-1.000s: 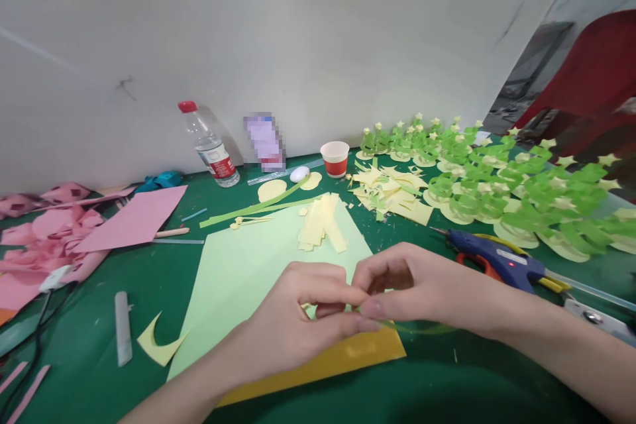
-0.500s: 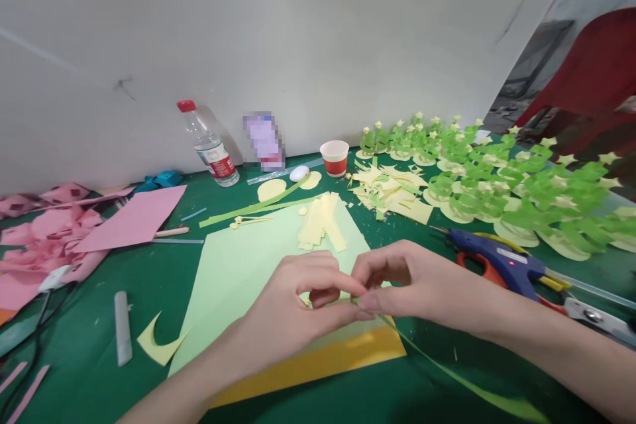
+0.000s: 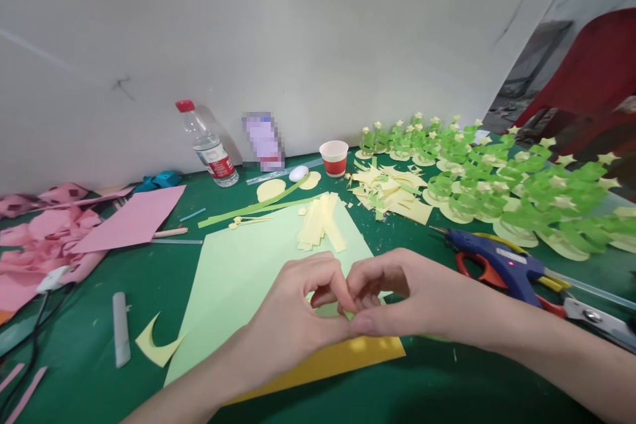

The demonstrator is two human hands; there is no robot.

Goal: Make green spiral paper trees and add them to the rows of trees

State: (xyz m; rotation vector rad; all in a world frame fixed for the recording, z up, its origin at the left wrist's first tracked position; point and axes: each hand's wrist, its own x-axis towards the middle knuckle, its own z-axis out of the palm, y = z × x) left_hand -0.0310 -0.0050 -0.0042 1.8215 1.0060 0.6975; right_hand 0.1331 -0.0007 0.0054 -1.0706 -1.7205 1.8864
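Observation:
My left hand (image 3: 293, 318) and my right hand (image 3: 407, 298) meet fingertip to fingertip over a pale green paper sheet (image 3: 238, 271). Both pinch a small piece of a green paper strip (image 3: 348, 313), mostly hidden by the fingers. An orange sheet (image 3: 358, 354) sticks out under the green one, just below my hands. A stack of pale yellow paper strips (image 3: 320, 222) lies on the far part of the green sheet.
A blue glue gun (image 3: 501, 265) lies to the right with scissors (image 3: 591, 315) under it. Several green paper trees (image 3: 517, 192) fill the back right. Yellow scraps (image 3: 392, 189), a red cup (image 3: 334, 158), a water bottle (image 3: 206, 144) and pink paper (image 3: 124, 218) lie farther back and left.
The long tail of green strip that trailed to the lower right half a second ago has gone from view. My fingers have closed tighter together and dropped slightly.

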